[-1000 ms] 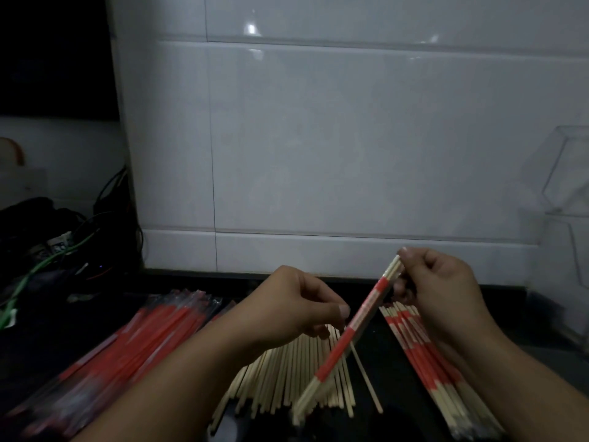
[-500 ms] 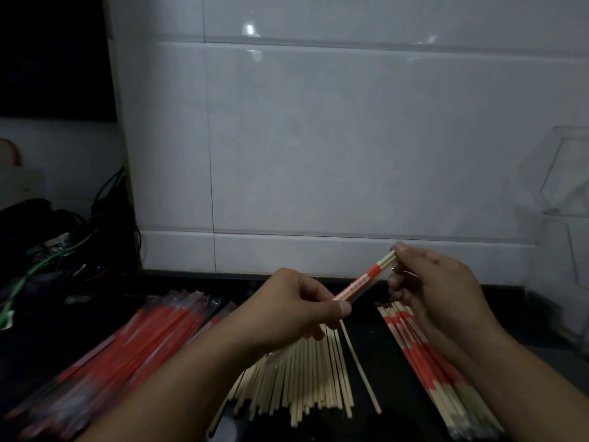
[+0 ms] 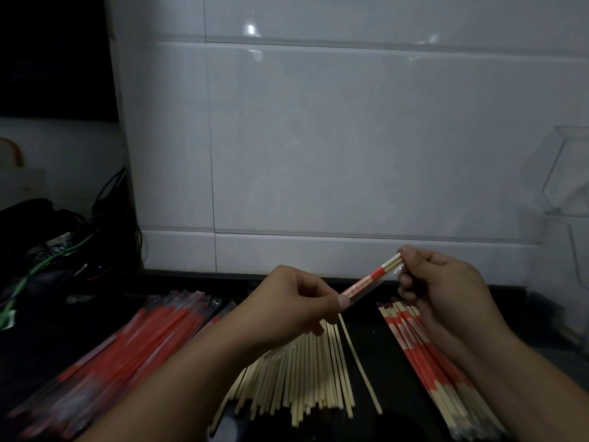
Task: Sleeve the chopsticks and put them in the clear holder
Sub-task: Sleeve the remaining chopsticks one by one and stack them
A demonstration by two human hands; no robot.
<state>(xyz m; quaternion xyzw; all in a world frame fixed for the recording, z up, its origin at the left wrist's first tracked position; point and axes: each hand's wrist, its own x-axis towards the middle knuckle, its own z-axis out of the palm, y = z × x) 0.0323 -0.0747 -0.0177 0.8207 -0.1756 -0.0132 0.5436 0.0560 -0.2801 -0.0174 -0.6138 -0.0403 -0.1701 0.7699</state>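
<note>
A pair of pale chopsticks in a red-and-clear sleeve (image 3: 366, 283) is held in the air between both hands, slanting up to the right. My left hand (image 3: 293, 301) pinches its lower part between thumb and fingers. My right hand (image 3: 446, 282) pinches the upper bare tips. Bare chopsticks (image 3: 306, 371) lie fanned out on the dark counter below. Sleeved pairs (image 3: 424, 355) lie in a row at the right. The clear holder (image 3: 570, 173) stands at the far right against the wall.
A heap of red empty sleeves (image 3: 127, 355) covers the counter at the left. Dark cables and a green wire (image 3: 41, 269) lie at the far left. A white tiled wall (image 3: 318, 138) rises right behind the counter.
The sleeved pair's lower part has gone into my left hand and it now lies flatter and shorter between the hands. Both hands stayed nearly in place.
</note>
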